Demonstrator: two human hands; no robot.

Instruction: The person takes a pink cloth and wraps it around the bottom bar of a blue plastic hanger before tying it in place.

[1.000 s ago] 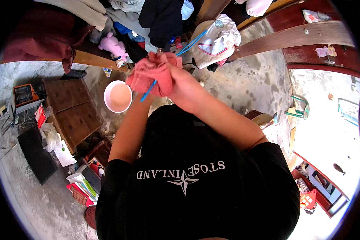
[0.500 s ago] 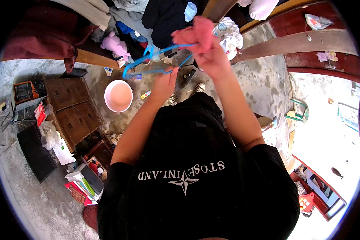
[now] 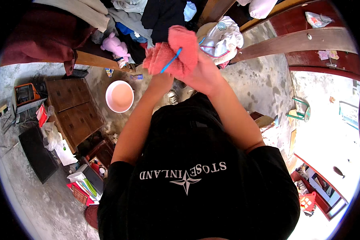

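Observation:
A folded red cloth [image 3: 188, 48] is bunched up in front of me, gripped from the right by my right hand [image 3: 204, 76], which is closed on it. Across the cloth runs a slim blue bar, part of what looks like a blue hanger [image 3: 171, 63]; the cloth covers most of it. My left hand [image 3: 162, 83] is closed at the bar's lower end, just under the cloth, its fingers largely hidden. Both hands are close together at chest height, above my shoes [image 3: 173, 97].
A white bucket [image 3: 108, 98] of cloudy pinkish liquid stands on the floor to the left. Beyond my hands, clothes [image 3: 160, 20], a pink plush toy [image 3: 115, 45] and a white bag-like item [image 3: 224, 40] lie on a wooden-framed bed. A brown cabinet [image 3: 74, 106] is at left.
The red cloth has come down and left, and now covers most of the blue hanger, whose long loop showed before. My hands have drawn closer together.

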